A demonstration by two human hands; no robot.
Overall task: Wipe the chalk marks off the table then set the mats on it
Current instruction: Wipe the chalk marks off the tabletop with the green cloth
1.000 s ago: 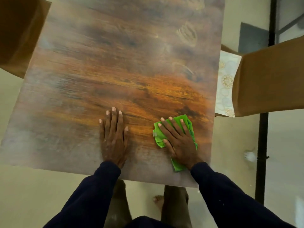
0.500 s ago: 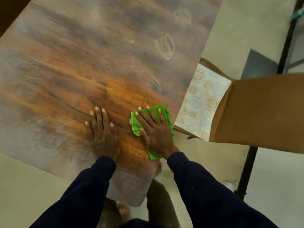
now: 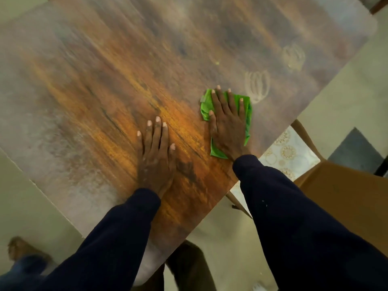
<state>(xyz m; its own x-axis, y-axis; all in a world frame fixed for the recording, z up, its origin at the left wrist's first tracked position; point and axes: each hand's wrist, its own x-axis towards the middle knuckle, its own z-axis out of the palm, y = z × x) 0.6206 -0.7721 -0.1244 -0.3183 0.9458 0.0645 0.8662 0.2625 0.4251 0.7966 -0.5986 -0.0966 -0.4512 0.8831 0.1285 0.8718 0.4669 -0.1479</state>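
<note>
The rectangular bench (image 3: 84, 101) with a brown and orange wood-grain top, greyish toward its edges, fills most of the view and is seen at a slant. A brown chair (image 3: 340, 202) stands at its right side. Two dark navy sleeves (image 3: 304, 227) reach in from the lower edge.

On the chair seat lies a pale mat (image 3: 290, 153) printed with gold circular motifs, partly hidden by the bench edge and the right sleeve. Whether more than one mat is stacked there cannot be told.

The left hand (image 3: 156, 162) is laid palm down on the bare bench, its fingers (image 3: 157, 135) straight and held close together. The right hand (image 3: 228, 124) is pressed flat on a crumpled bright green cloth (image 3: 206, 105), with its fingers (image 3: 221, 99) straight and slightly spread, pinching nothing. The cloth lies beneath the palm and fingers and shows at the thumb side, along the little-finger side and near the wrist. The longest fingertip reaches its far edge.

Two pale looped chalk marks remain on the bench: the nearer chalk mark (image 3: 257, 86) lies just beside the cloth's far right corner, beyond the little finger, and the farther one (image 3: 293, 56) lies toward the far right corner of the bench. A small yellow-green speck (image 3: 216, 63) lies beyond the fingertips.
</note>
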